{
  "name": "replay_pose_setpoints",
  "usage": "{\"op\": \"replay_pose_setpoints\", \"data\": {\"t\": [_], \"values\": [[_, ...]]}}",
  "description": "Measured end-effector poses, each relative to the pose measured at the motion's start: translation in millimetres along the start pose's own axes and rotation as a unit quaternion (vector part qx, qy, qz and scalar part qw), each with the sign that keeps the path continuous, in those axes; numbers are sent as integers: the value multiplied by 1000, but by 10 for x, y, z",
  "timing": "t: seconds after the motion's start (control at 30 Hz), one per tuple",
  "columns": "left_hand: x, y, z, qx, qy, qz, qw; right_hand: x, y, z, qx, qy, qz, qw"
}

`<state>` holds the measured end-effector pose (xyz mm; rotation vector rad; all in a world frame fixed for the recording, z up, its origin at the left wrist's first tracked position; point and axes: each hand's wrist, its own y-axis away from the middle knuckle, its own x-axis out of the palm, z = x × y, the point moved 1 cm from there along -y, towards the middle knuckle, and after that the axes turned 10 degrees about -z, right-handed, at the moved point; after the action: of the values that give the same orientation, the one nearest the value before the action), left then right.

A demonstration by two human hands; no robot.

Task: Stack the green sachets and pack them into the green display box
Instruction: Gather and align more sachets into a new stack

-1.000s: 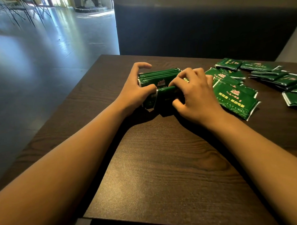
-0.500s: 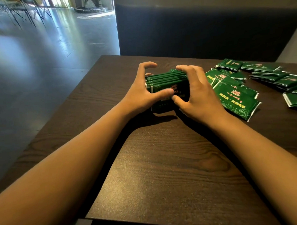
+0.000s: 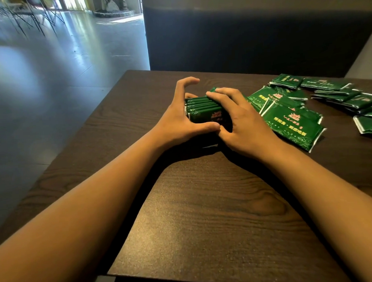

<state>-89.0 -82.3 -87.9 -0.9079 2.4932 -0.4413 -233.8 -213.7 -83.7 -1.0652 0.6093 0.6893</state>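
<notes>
A stack of green sachets [image 3: 203,107] stands on edge on the dark wooden table [image 3: 204,214], held between both hands. My left hand [image 3: 180,117] grips its left end, thumb across the front face and index finger arched above. My right hand [image 3: 243,126] grips the right end, fingers curled over the top edges. More loose green sachets [image 3: 290,122] lie flat just right of my right hand. No green display box is visible.
A further scatter of green sachets [image 3: 344,97] lies at the table's far right. A dark upholstered bench back [image 3: 251,33] rises behind the table. The table's left edge drops to a shiny grey floor [image 3: 52,71].
The sachets went from a loose, partly tipped bundle to a squared upright stack. Both hands shifted slightly right and closed in on its ends.
</notes>
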Motion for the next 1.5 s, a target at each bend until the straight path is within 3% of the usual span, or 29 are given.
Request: {"op": "replay_pose_setpoints", "data": {"t": [0.27, 0.5, 0.57, 0.63, 0.77, 0.93, 1.0, 1.13, 1.37, 1.5], "values": [[-28, -14, 60, 2, -24, -21, 999, -28, 10, 57, 27, -10, 8, 1000], [-93, -38, 121, -39, -48, -79, 995, -288, -46, 33, 167, 98, -81, 978], [-95, -38, 115, -46, -49, -93, 993, -399, -63, -58, 201, 183, -47, 961], [-98, -35, 104, -50, -54, -102, 992, -465, -52, -122, 229, 250, 35, 940], [-102, -41, 99, -58, -58, -102, 991, -404, 11, -135, 244, 275, 135, 920], [-103, -43, 108, -62, -63, -104, 991, -336, -5, -69, 209, 245, 108, 941], [-100, -48, 106, -61, -66, -104, 990, -385, -19, -88, 207, 278, 86, 934], [-103, -51, 114, -63, -68, -104, 990, -494, -36, -152, 250, 300, 132, 911], [-101, -50, 124, -65, -65, -103, 990, -413, -19, -111, 217, 283, 111, 928], [-98, -50, 121, -68, -64, -100, 991, -416, -14, -129, 231, 314, 131, 911]]}}
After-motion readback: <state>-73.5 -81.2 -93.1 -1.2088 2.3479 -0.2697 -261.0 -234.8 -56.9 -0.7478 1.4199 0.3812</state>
